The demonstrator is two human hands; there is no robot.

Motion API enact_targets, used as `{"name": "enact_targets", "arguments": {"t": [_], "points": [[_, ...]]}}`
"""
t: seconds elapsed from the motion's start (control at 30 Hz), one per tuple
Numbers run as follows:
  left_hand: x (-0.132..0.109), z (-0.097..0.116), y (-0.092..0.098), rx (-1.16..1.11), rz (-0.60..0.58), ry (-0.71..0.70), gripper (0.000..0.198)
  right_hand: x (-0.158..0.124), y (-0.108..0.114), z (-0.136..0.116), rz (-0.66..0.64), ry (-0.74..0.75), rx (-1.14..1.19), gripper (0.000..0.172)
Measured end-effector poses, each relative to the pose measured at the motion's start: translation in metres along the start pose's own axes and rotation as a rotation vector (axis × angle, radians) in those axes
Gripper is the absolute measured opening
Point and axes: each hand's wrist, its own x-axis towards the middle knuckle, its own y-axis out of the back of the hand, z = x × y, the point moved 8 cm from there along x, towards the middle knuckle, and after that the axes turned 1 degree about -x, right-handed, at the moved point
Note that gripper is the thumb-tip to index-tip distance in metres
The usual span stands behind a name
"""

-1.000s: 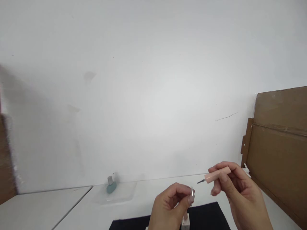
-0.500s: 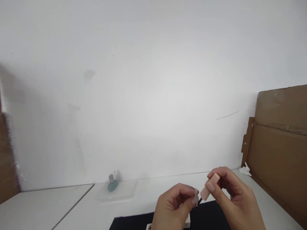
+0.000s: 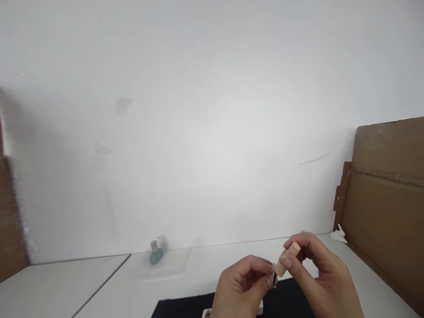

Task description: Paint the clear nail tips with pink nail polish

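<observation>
My left hand (image 3: 241, 287) pinches a clear false nail tip (image 3: 273, 275) between thumb and fingers. My right hand (image 3: 318, 274) is shut on a pale pink nail polish brush handle (image 3: 287, 259), which tilts down towards the nail. The brush end meets the nail tip and is mostly hidden behind the fingers. A teal nail polish bottle (image 3: 155, 256) with a grey neck stands farther back to the left, away from both hands.
The bottle stands on a clear acrylic sheet (image 3: 162, 265) on the white table (image 3: 205, 265). Below my hands lie a black mat (image 3: 291, 298) and a small white holder (image 3: 232, 309). A cardboard panel (image 3: 384, 207) rises at right, with white tissue (image 3: 338, 236) beside it.
My right hand has moved left and swung the pink handle from nearly level to tilted down, bringing the brush from beside the nail tip onto it. My left hand has shifted slightly right.
</observation>
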Motion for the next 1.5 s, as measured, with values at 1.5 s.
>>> {"name": "enact_targets", "arguments": {"t": [1.5], "points": [[0.001, -0.006, 0.002, 0.025, 0.016, 0.047, 0.014, -0.004, 0.013, -0.005, 0.141, 0.080, -0.158, 0.033]]}}
